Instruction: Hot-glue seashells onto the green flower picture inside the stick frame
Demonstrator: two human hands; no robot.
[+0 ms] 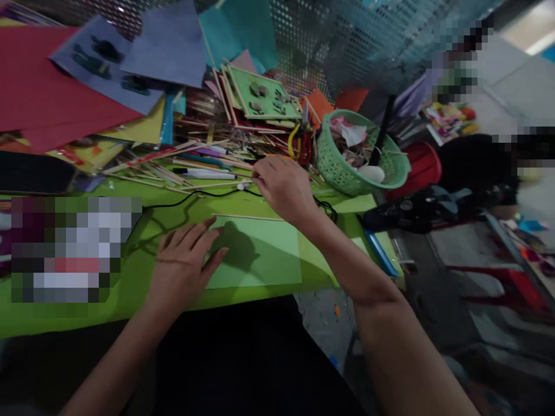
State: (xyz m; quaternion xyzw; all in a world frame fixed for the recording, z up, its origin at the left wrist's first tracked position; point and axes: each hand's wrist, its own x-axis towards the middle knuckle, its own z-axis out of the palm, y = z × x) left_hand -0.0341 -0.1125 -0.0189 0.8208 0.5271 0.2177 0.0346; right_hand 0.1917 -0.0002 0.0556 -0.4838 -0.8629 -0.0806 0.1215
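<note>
A light green sheet of paper [277, 254] lies near the front edge of the green table, with a thin wooden stick [251, 217] along its far edge. My left hand [186, 248] rests at the sheet's left side, fingers spread and holding nothing. Beyond the sheet, my right hand [284, 185] reaches over the near side of a pile of thin sticks [165, 156]. Its fingers are bent together, and whatever they hold, if anything, is hidden.
A green basket [347, 173] of scraps stands right of the pile, beside yellow-handled scissors [295, 141]. Coloured papers [39, 81] cover the back left. A black cable [173, 203] crosses the table. A blue object [380, 253] lies at the right edge.
</note>
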